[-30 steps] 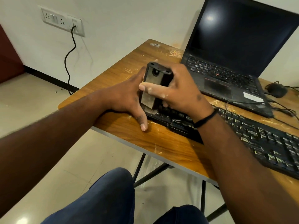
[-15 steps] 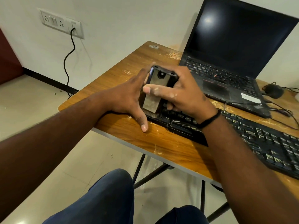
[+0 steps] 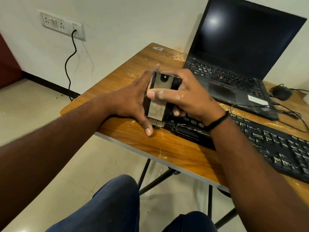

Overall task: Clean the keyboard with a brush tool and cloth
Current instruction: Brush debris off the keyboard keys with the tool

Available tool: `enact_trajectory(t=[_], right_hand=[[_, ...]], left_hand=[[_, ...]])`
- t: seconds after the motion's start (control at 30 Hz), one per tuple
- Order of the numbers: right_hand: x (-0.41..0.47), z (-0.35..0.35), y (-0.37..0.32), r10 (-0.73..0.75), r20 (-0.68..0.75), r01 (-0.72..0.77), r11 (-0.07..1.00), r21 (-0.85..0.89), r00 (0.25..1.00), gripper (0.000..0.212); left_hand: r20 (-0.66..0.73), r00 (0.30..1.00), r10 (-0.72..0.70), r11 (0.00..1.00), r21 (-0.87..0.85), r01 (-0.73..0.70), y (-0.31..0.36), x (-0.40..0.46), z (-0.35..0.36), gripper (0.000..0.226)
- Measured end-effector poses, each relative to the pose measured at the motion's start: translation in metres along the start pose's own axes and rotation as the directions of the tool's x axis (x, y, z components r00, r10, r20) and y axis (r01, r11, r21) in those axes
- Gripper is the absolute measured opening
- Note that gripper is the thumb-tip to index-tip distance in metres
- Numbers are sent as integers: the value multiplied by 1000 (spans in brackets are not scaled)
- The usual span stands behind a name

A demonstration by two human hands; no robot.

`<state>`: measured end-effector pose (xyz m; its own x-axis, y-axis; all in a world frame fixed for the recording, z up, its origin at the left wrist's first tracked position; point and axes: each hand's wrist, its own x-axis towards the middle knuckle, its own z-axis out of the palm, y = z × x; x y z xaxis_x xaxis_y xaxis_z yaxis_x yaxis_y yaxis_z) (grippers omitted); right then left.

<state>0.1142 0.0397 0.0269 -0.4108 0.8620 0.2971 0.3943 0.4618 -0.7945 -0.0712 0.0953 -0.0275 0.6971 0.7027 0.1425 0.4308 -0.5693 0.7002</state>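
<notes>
Right hand (image 3: 189,96) fingers clamped round brush tool (image 3: 158,97), bristles down on keyboard (image 3: 267,141) corner | left hand (image 3: 133,99) fingers spread flat, probably bracing keyboard against sliding

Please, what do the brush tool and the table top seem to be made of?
Brush tool: the body looks like hard black plastic with a dull grey face, judging by its smooth, flat sides; pale bristles at the bottom, fibre type unclear. Table top: probably wood-grain laminate over board, since the brown grain is glossy and a pale edge strip shows; chipped light patches mark its surface.
</notes>
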Motion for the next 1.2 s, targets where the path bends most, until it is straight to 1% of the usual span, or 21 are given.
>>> enact_trajectory(t=[0.1, 0.13, 0.23, 0.37, 0.4, 0.47, 0.5, 0.57, 0.6, 0.63, 0.7, 0.73, 0.77, 0.83, 0.87, 0.9, 1.0, 1.03, 1.07, 1.13, 1.2], right_hand=[[0, -12, 3, 7, -77, -20, 985, -169, 997, 22], [-1, -16, 4, 25, -67, -35, 987, -154, 997, 23], [-5, -17, 1, 94, 128, -93, 996, -13, 987, 22], [-3, -20, 1, 73, 7, -73, 994, -76, 997, 25], [-4, -25, 3, 100, 29, -99, 994, -46, 995, 26], [-7, -33, 6, 169, 146, -172, 985, 11, 975, 30], [-9, -34, 7, 188, 161, -189, 982, -5, 969, 31], [-8, -37, 9, 191, 60, -187, 980, -66, 980, 30], [-7, -39, 9, 189, 1, -188, 980, -70, 982, 28], [-8, -40, 9, 187, -7, -187, 981, -43, 982, 25], [-8, -40, 10, 146, 134, -151, 988, 34, 980, 19], [-8, -38, 12, 139, 168, -148, 988, 41, 976, 20], [-6, -37, 13, 155, 140, -159, 987, 17, 978, 25], [-3, -37, 16, 177, -15, -178, 982, -57, 984, 38], [-3, -39, 18, 163, -64, -167, 984, -60, 985, 40], [-4, -40, 18, 150, -60, -153, 988, -36, 987, 37], [-6, -39, 14, 145, 103, -153, 985, 76, 984, 28], [-4, -37, 14, 144, 109, -152, 986, 65, 984, 27], [-2, -35, 15, 150, 67, -151, 988, 21, 986, 26], [1, -33, 18, 139, -116, -150, 984, -97, 984, 24], [3, -36, 22, 98, -277, -151, 972, -178, 956, 23]], left_hand=[[15, 999, -51, 996, -75, 52, 1, -2, 1, 169], [22, 998, -55, 994, -90, 57, 1, -2, 1, 169], [19, 998, -58, 996, -70, 59, -1, -3, 1, 169], [22, 998, -65, 995, -79, 66, 1, -3, 0, 168], [27, 997, -69, 994, -83, 71, 1, -3, 0, 168], [32, 996, -77, 994, -78, 80, 3, -4, 0, 168], [33, 996, -79, 993, -80, 81, 4, -5, 1, 169], [33, 996, -80, 992, -98, 83, 5, -5, 1, 169], [35, 996, -84, 991, -103, 87, 6, -5, 1, 169], [37, 995, -88, 991, -100, 91, 7, -5, 2, 168], [30, 995, -96, 992, -80, 98, 8, -6, 2, 167], [27, 995, -97, 993, -71, 99, 8, -6, 2, 167], [24, 995, -96, 993, -66, 97, 8, -6, 2, 167], [26, 996, -89, 993, -73, 91, 8, -5, 2, 167], [29, 996, -89, 992, -83, 92, 7, -4, 2, 167], [32, 995, -90, 992, -89, 92, 8, -5, 1, 166], [26, 997, -79, 994, -69, 80, 7, -5, 2, 165], [22, 996, -81, 995, -65, 82, 7, -5, 3, 164], [18, 996, -85, 994, -64, 86, 7, -4, 3, 163], [9, 996, -92, 994, -55, 92, 7, -3, 6, 160], [0, 996, -91, 994, -60, 91, 8, -3, 6, 158]])
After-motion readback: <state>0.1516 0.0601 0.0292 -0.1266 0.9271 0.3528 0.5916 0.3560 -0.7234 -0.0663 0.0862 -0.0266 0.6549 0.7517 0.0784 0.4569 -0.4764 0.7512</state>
